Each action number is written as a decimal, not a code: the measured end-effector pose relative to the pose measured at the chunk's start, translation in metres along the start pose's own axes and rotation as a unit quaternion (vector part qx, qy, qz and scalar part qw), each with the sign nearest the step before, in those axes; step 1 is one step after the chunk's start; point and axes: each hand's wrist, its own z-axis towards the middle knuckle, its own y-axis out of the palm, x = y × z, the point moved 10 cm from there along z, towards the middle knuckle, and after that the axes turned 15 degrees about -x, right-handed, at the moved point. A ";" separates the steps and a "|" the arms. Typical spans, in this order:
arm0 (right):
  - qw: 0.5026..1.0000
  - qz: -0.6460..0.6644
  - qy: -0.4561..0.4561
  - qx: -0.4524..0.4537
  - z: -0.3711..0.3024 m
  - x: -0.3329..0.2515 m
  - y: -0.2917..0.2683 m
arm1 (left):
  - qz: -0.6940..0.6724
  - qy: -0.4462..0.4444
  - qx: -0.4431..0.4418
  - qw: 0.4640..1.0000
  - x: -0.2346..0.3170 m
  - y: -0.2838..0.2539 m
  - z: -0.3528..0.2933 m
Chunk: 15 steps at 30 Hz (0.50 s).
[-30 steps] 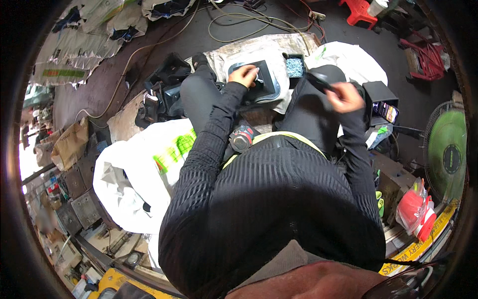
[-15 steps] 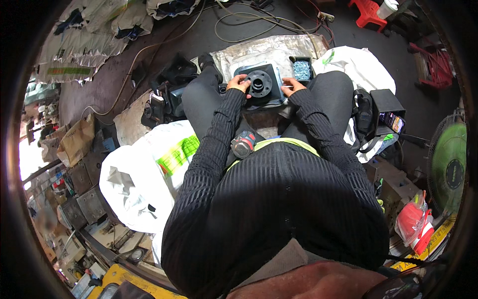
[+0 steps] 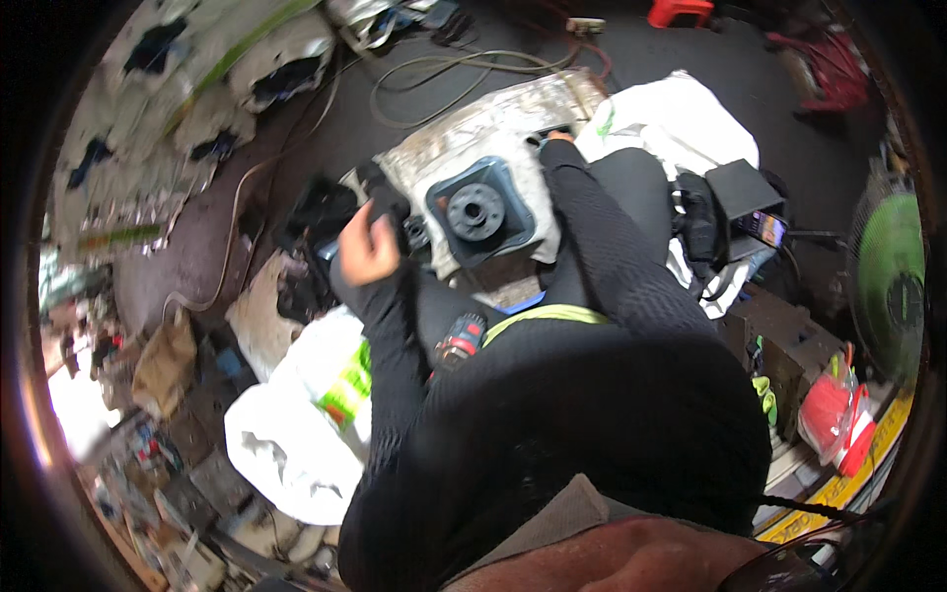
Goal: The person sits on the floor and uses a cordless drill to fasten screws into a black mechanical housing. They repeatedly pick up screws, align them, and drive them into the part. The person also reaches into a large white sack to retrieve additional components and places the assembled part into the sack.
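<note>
A dark round flange (image 3: 475,211) with a ring of holes and a raised hollow hub sits in a square, round-cornered blue-grey housing (image 3: 514,178) between my knees. Neither hand touches it. My left hand (image 3: 368,249) is raised to the left of it, blurred, with thumb and fingers apart and nothing seen in them. On the far right side, my right hand (image 3: 558,136) reaches to where the small dark box of screws stood; its fingers are hidden. Near my left thigh lies a red and black power tool (image 3: 461,338).
Worn sheeting (image 3: 464,123) lies beneath the housing. White sacks (image 3: 681,128) flank my legs. At the right are a black box with a phone (image 3: 767,229) and a green fan (image 3: 893,286). A cable (image 3: 395,84) loops across the floor; wrapped bundles (image 3: 227,69) lie far left.
Both hands have left the flange: my left moved left and nearer to me, my right went farther away, toward the screw box. The whole view has shifted and turned slightly.
</note>
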 end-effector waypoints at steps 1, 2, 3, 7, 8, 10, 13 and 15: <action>0.998 0.013 0.016 -0.063 0.020 0.005 0.013 | 0.074 0.004 0.005 0.997 -0.001 -0.018 -0.008; 0.998 0.001 0.051 0.043 0.089 0.093 0.010 | 0.050 0.026 -0.012 0.998 -0.007 0.003 -0.001; 0.997 -0.040 0.011 -0.072 0.037 -0.003 0.026 | 0.189 0.017 0.026 0.981 -0.027 -0.034 -0.041; 0.993 -0.084 -0.031 -0.079 0.041 -0.010 0.034 | 0.264 0.013 -0.016 0.964 0.000 -0.021 -0.051; 0.993 -0.094 -0.022 -0.070 0.041 -0.002 0.034 | 0.236 0.003 -0.015 0.972 -0.009 -0.017 -0.046; 0.987 -0.139 -0.023 -0.083 0.041 -0.009 0.039 | 0.223 -0.013 -0.011 0.975 -0.017 -0.021 -0.046; 0.969 -0.220 0.020 -0.113 0.059 0.003 0.050 | 0.236 -0.021 -0.020 0.971 -0.017 -0.013 -0.039; 0.980 -0.161 0.044 -0.111 0.056 0.012 0.045 | 0.248 -0.030 -0.037 0.968 -0.020 -0.010 -0.036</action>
